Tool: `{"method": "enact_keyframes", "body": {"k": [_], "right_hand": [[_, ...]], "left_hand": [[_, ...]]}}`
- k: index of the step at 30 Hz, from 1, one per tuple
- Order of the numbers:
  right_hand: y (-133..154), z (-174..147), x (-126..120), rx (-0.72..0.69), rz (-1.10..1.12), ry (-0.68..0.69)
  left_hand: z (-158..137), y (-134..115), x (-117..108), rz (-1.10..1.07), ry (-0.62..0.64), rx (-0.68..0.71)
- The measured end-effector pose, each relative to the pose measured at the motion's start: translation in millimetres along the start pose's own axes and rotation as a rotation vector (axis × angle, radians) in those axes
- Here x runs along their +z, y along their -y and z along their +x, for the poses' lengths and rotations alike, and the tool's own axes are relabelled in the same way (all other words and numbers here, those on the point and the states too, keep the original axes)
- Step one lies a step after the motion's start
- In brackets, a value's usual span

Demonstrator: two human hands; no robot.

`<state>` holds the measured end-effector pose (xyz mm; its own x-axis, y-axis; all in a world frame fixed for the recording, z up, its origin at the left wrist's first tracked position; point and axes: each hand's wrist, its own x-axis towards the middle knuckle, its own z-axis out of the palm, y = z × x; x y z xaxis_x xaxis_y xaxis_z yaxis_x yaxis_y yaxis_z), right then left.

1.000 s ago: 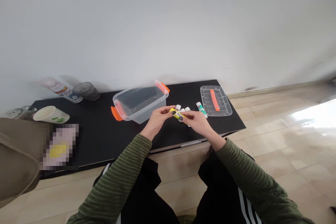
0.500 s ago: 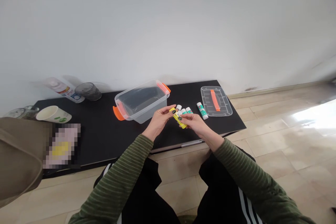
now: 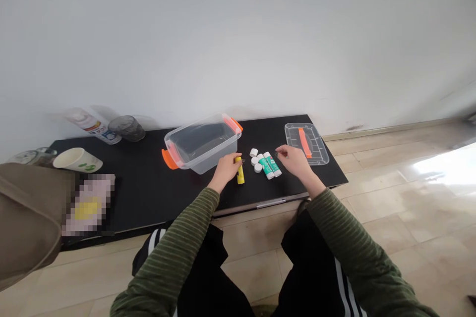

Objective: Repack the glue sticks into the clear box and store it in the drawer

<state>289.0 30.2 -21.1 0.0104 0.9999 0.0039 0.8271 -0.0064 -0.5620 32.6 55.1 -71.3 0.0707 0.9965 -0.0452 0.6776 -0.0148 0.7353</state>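
My left hand (image 3: 225, 171) is closed around the upper part of a yellow glue stick (image 3: 240, 174), its lower end on the black table top. To its right lie three short white round pieces (image 3: 255, 161) that look like caps, and two green-and-white glue sticks (image 3: 266, 166) side by side. My right hand (image 3: 295, 161) is just right of these, with fingers curled and tips close together. Whatever is under or between them is hidden. Behind my left hand stands a clear plastic box (image 3: 217, 154) with orange latches, its top uncovered.
A clear lid (image 3: 318, 146) with an orange handle lies at the table's right end. Leftward stand a paper cup (image 3: 76, 161), a dark glass (image 3: 126, 129) and a spray can (image 3: 92, 126). A person in a brown cap (image 3: 29, 223) is at the left edge. A wall rises behind the table.
My hands have moved apart. The yellow glue stick went from both hands into my left hand alone, down onto the table. My right hand moved right, over the third green glue stick's place.
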Motion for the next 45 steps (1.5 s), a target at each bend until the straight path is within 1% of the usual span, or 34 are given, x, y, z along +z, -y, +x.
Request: {"method": "enact_keyframes", "body": {"k": [3, 6, 11, 13, 15, 17, 19, 22, 26, 31, 35, 38, 40, 42, 45], "right_hand": [[-12.6, 3.7, -0.5, 0.022, -0.064, 0.008], [-19.5, 3.3, -0.1, 0.028, -0.104, 0.030], [-25.7, 1.3, 0.0, 0.044, -0.148, 0.081], [-25.7, 0.4, 2.5, 0.056, -0.184, 0.125], [-23.5, -0.5, 6.5, 0.066, -0.223, 0.183], [-19.1, -1.1, 10.8, 0.068, -0.257, 0.227], [-13.6, -1.3, 14.5, 0.064, -0.289, 0.247], [-5.5, -0.5, 18.2, 0.072, -0.342, 0.277], [1.4, 1.3, 22.8, 0.111, -0.386, 0.321], [4.5, 3.4, 29.5, 0.133, -0.394, 0.308], [5.9, 4.1, 33.0, 0.128, -0.405, 0.305], [5.6, 5.2, 32.4, 0.137, -0.403, 0.311], [4.4, 6.2, 29.5, 0.150, -0.391, 0.300], [3.3, 6.5, 25.0, 0.152, -0.365, 0.265], [5.2, 2.3, 17.2, 0.124, -0.276, 0.177]], "left_hand": [[3.1, -0.2, 6.4, 0.161, -0.009, 0.042], [1.4, -3.9, 12.7, 0.289, -0.005, 0.075], [-4.2, -10.2, 18.4, 0.427, -0.006, 0.094], [-6.6, -12.8, 21.2, 0.473, -0.043, 0.160], [-9.3, -15.9, 25.2, 0.473, -0.062, 0.280], [-12.4, -18.8, 30.3, 0.420, -0.030, 0.395], [-15.2, -20.4, 35.6, 0.378, 0.017, 0.463], [-17.0, -19.3, 41.4, 0.390, 0.043, 0.490], [-15.7, -16.6, 43.7, 0.398, 0.047, 0.483], [-16.1, -18.0, 42.4, 0.344, 0.058, 0.471], [-15.7, -19.3, 37.3, 0.168, 0.034, 0.414], [-12.9, -20.0, 29.8, -0.080, 0.006, 0.286], [-11.6, -21.4, 23.4, -0.318, -0.007, 0.154], [-12.3, -24.5, 16.1, -0.608, -0.004, 0.014], [-17.2, -31.5, 5.0, -1.024, 0.057, -0.156]]}}
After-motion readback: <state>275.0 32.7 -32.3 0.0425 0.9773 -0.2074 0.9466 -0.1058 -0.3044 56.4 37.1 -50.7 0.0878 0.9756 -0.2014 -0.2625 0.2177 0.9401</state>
